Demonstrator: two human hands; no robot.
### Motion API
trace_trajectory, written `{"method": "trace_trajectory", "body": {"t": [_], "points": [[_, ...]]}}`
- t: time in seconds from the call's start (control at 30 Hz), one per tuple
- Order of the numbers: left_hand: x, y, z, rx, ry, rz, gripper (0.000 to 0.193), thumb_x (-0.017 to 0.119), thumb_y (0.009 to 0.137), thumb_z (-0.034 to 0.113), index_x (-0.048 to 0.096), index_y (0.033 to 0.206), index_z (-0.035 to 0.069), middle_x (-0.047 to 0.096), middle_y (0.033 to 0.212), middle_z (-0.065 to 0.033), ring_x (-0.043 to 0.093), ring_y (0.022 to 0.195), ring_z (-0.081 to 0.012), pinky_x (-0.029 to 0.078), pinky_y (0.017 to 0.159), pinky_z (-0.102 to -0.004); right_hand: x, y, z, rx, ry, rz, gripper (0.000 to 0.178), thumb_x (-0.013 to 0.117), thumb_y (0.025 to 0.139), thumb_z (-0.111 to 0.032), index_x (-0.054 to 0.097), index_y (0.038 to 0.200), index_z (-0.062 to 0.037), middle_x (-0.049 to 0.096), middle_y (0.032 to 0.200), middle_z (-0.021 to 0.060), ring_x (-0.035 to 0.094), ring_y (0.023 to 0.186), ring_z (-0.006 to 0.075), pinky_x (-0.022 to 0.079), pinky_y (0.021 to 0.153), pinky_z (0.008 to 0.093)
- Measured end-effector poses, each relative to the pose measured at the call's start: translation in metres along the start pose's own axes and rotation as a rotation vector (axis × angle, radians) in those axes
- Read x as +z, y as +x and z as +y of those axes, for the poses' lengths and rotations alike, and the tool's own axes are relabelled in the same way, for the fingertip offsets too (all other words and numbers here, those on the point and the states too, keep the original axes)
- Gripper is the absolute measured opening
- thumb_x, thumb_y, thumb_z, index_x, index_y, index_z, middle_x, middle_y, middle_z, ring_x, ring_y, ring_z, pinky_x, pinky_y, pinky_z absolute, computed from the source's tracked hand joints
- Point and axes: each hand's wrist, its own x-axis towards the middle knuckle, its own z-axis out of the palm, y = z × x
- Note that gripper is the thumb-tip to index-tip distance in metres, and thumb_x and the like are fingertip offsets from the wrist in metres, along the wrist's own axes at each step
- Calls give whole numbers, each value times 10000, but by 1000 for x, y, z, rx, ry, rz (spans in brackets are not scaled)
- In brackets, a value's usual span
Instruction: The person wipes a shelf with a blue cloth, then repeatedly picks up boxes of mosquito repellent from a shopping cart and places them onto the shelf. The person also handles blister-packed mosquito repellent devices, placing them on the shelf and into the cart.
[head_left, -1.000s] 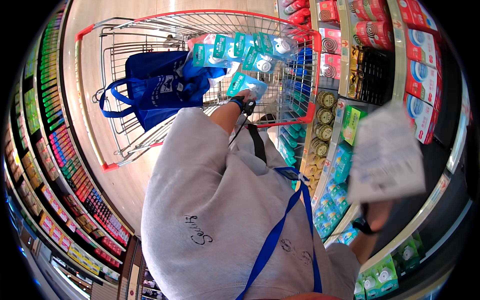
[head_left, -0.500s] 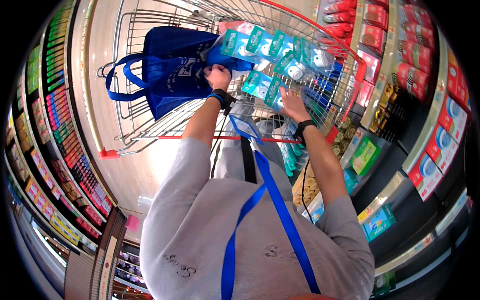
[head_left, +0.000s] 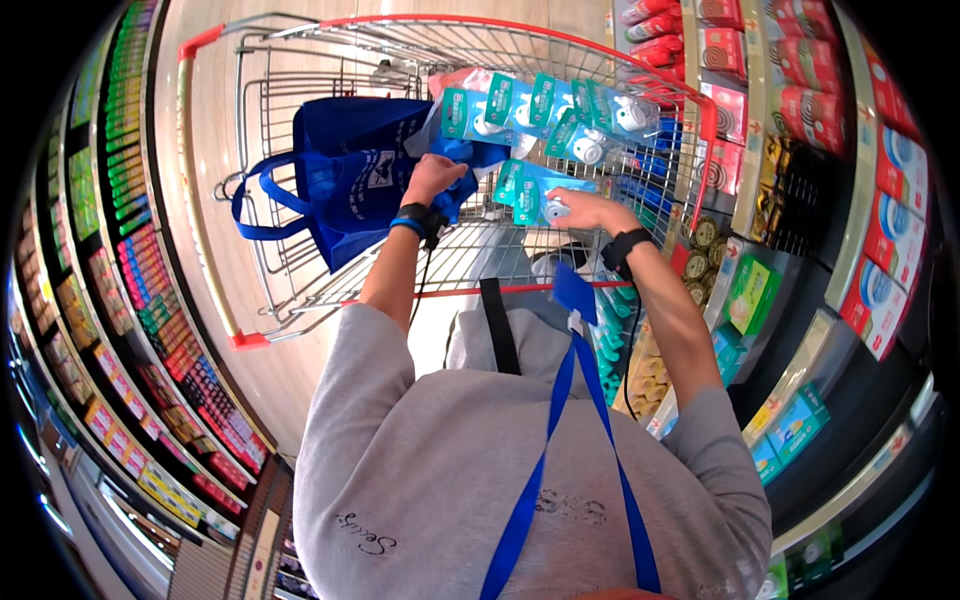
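Note:
My right hand (head_left: 592, 208) has its thumb and fingers closed on the right end of a clear blister pack (head_left: 530, 190) with a teal card and a white round item inside. Another such pack lies partly under it. My left hand (head_left: 436, 180) is closed over bright blue material (head_left: 457, 200) at the right side of a dark blue shopping bag (head_left: 345, 195); what its fingers grip is hidden. Beyond both hands, several more teal-and-clear packs (head_left: 585, 150) lie in a row in the wire shopping cart (head_left: 480, 265).
Red handles and trim (head_left: 715, 125) edge the cart. Shelves with red packets (head_left: 810, 110), round tins (head_left: 700, 245) and a green box (head_left: 752, 295) stand close on the right. Another long shelf of colourful goods (head_left: 160, 290) runs along the left, across a pale floor (head_left: 215, 130).
The cart and its load sit lower in view. My right hand has gone from spread fingers over the pack to a grip on its end. My left hand stays beside the bag, fingers curled.

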Motion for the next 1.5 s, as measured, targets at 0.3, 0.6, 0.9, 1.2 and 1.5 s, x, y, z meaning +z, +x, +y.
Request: {"method": "trace_trajectory", "body": {"t": [0.3,0.6,0.9,1.2,1.5], "points": [[-74,-220,221,508,-536,-828,188,685,967,10,647,783,20,618,773,35,577,759,-67,482,740,-249,-10,-187,-161,-250,471,375,1037,903,789,-288,260,1579,-91,489,1515,204,512,1376,278,452,1125,405],[-5,-351,365,1130,-24,-55,631,741,958,195,438,1474,-6,556,1390,-158,566,1274,-264,473,1059,-391,70,-377,-178,-491,354,1278,668,794,867,-221,505,1432,-13,572,1367,250,561,1290,375,456,1088,449],[85,-434,459,1480,-355,-812,1040,926,756,284,343,1569,-2,473,1539,-151,514,1371,-278,420,1139,-411,158,-548,-203,-317,-274,2049,661,894,746,-144,581,1328,-109,272,1623,237,345,1484,467,358,1207,507],[225,-473,551,1749,-177,-1341,1056,949,703,207,366,1565,25,441,1574,-179,434,1454,-317,372,1186,-461,258,-670,-192,15,-305,2230,638,911,666,-57,650,1231,-196,328,1598,211,477,1394,462,494,1079,476],[185,-598,623,2215,-155,-847,725,823,742,71,517,1399,77,482,1488,-202,488,1390,-405,427,1118,-433,197,-723,-177,497,-645,2279,722,795,756,-23,528,1418,-128,400,1538,228,526,1318,467,495,1060,496]]}}
